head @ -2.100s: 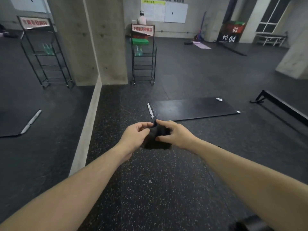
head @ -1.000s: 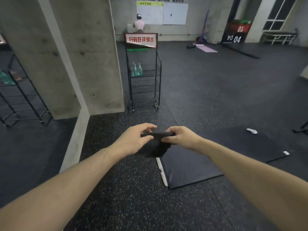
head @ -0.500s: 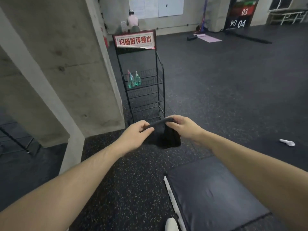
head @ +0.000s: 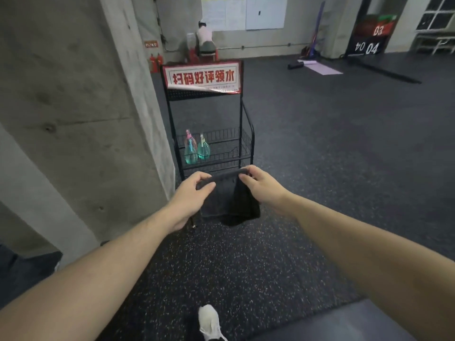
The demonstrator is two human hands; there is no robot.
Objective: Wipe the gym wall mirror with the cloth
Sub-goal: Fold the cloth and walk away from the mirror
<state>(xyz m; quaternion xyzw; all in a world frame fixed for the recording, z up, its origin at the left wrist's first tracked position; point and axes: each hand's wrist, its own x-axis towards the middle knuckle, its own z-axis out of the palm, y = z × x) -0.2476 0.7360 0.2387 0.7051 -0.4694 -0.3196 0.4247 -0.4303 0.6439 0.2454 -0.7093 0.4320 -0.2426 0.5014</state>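
A dark cloth (head: pixel 231 205) hangs in front of me at about waist height. My left hand (head: pixel 194 190) pinches its top edge at the left corner. My right hand (head: pixel 261 185) pinches the same edge at the right corner, so the edge is stretched between them. The wall mirror (head: pixel 22 232) shows only as a sliver at the far left, behind a pale strip along its edge. It reflects concrete and dark floor. Both hands are well to the right of it.
A black wire rack (head: pixel 246 134) with a red-and-white sign stands just beyond the cloth and holds two spray bottles (head: pixel 197 150). A concrete pillar (head: pixel 86 107) rises left of it. A black mat (head: pixel 344 326) lies at the bottom right, near my shoe (head: pixel 209 321). A person (head: pixel 204 38) is far back.
I have walked forward past the black mat, so the rack and pillar are much closer. The bunched cloth has opened out and now hangs from both hands.
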